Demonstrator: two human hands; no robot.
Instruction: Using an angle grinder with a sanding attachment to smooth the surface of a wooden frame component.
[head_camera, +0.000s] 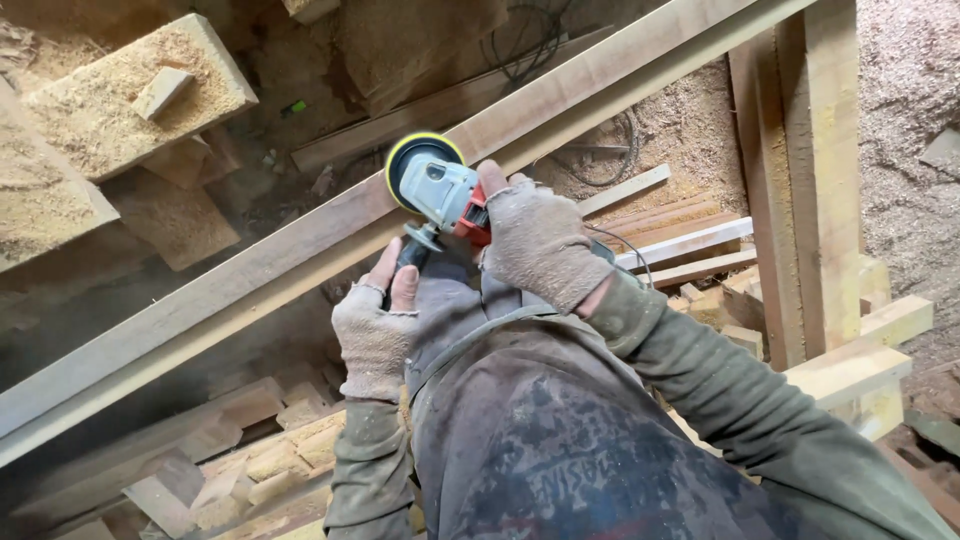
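So the person's got both hands on an angle grinder (437, 190), grey body with a red rear end and a yellow-rimmed disc at the front. The right hand (535, 250), in a dusty fingerless glove, is wrapped tight around the red back part of the tool, fingers curled over the top. The left hand (378, 320), same kind of worn glove, is closed around the black side handle (410, 255) sticking down from the grinder's head, thumb and fingertips poking up bare beside it.

The disc sits right against the long wooden beam (300, 250) that runs diagonally just past both hands, from far lower left up to the upper right. Can't really tell whether the disc is pressing on the face or just the edge, it's too tight an angle. A thin cord (625, 250) trails off just right of the right hand.

Below the hands is the person's own dirty jacket (560, 440) and olive sleeves. Beyond the left hand, up and away, there's a sawdust-covered block (120, 100) with a little offcut on it. Under the left wrist lies a heap of short wood scraps (260, 450). Out past the right hand stands an upright timber frame (800, 180), with a stack of flat planks (690, 240) between it and the hand, and sawdust (905, 120) piled over the ground further right.
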